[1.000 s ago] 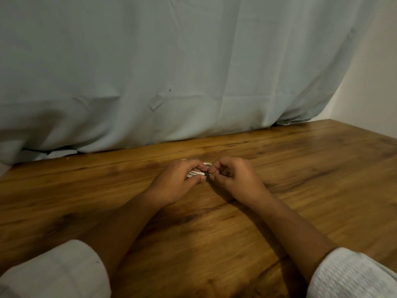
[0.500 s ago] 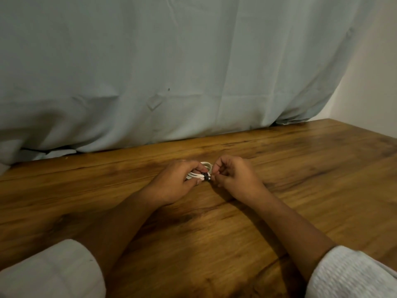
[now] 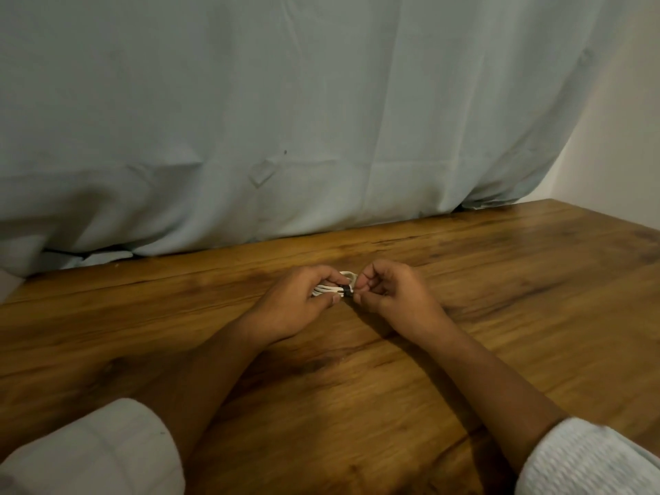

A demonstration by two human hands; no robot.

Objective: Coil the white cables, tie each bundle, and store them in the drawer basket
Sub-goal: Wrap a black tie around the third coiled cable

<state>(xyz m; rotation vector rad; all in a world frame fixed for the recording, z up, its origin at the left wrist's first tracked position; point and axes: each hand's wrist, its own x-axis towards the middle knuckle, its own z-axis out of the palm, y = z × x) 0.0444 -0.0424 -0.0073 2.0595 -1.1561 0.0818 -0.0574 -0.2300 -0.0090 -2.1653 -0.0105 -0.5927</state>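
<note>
We hold a small coiled bundle of white cable [image 3: 324, 290] low over the middle of the brown wood-grain worktop [image 3: 500, 316]; we cannot tell whether it touches the wood. Our left hand [image 3: 293, 305] is curled round the coil, and our right hand [image 3: 394, 298] pinches at a short dark tie band [image 3: 345, 291] wrapped round the bundle's near end. We judge that the tying is under way and not yet secure. If the left hand slackens while the right works the band, the springy loops could fan out and undo the coil. A band left loose could let the bundle unravel later. The drawer basket is not in view.
</note>
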